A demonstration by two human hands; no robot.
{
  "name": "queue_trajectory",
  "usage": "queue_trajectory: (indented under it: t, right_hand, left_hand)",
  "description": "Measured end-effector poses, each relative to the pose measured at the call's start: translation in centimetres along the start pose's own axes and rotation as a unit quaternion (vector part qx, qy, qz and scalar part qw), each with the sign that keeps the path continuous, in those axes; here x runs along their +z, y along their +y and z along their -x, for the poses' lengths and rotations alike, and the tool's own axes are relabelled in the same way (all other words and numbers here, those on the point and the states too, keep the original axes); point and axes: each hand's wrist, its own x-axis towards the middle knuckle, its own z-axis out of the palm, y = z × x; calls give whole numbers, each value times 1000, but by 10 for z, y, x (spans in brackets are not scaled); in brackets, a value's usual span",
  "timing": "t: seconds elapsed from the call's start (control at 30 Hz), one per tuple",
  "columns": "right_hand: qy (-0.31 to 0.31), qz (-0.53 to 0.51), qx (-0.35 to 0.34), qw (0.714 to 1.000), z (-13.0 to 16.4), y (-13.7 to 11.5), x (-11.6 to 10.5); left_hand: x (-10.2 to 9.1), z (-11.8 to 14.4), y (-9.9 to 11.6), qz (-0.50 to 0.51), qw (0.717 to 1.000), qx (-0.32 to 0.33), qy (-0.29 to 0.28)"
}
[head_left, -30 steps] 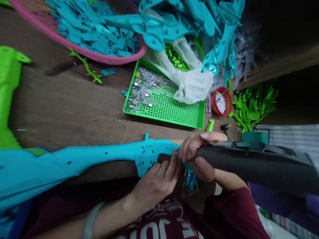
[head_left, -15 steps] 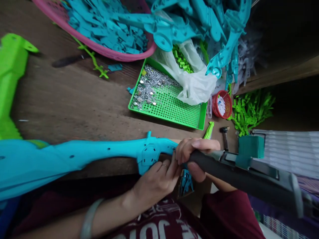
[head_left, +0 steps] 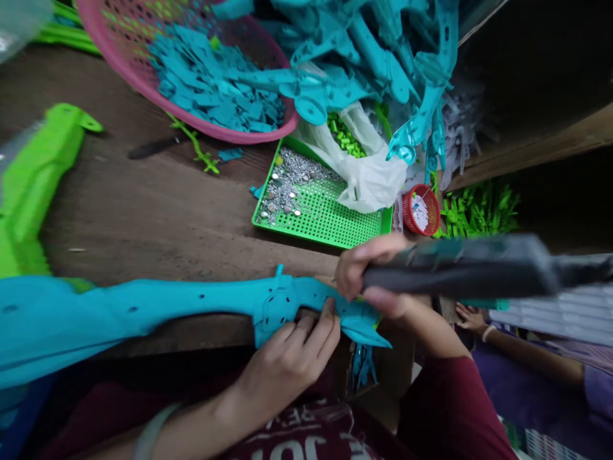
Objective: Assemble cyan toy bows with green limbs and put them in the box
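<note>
A long blue plastic toy gun [head_left: 177, 300] lies on its side along the near edge of the wooden table. My left hand [head_left: 292, 358], with a bangle on its wrist, is at the gun's narrow handle end, its fingertips pressed on the plastic. My right hand [head_left: 371, 268] is closed around a dark electric screwdriver [head_left: 460, 265], smeared by motion and held over the handle end with its cord end toward the right. My right hand hides the screwdriver's tip, so I cannot tell whether it touches the gun.
Behind the gun sits a green tray [head_left: 325, 217] of screws. Beyond are a pink basket [head_left: 211, 128] of small blue parts and a pile of blue gun halves [head_left: 373, 57]. A red basket [head_left: 421, 211] stands right. Another person's hand [head_left: 472, 317] rests at far right.
The screwdriver has swung up from a downward slant to nearly level, drawing away from my left fingers. More of the gun's handle shows. A co-worker's arm has come into view at right.
</note>
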Motion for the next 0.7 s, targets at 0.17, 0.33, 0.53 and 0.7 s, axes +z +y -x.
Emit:
queue_trajectory:
  t: [0.17,0.33,0.53,0.7]
  right_hand:
    - [283,13,10,959,-80,50,-5]
    - [280,-6,-12,960,-97,77,5]
    - [275,28,7,961,-92,78,5]
    - [286,19,16,958,-95,86,8]
  left_hand:
    - [8,-8,7,32,998,41,-35]
    - [29,-16,6,79,990,112,43]
    - [28,-13,3,63,990,117,56]
    - [32,-15,5,55,989,120,66]
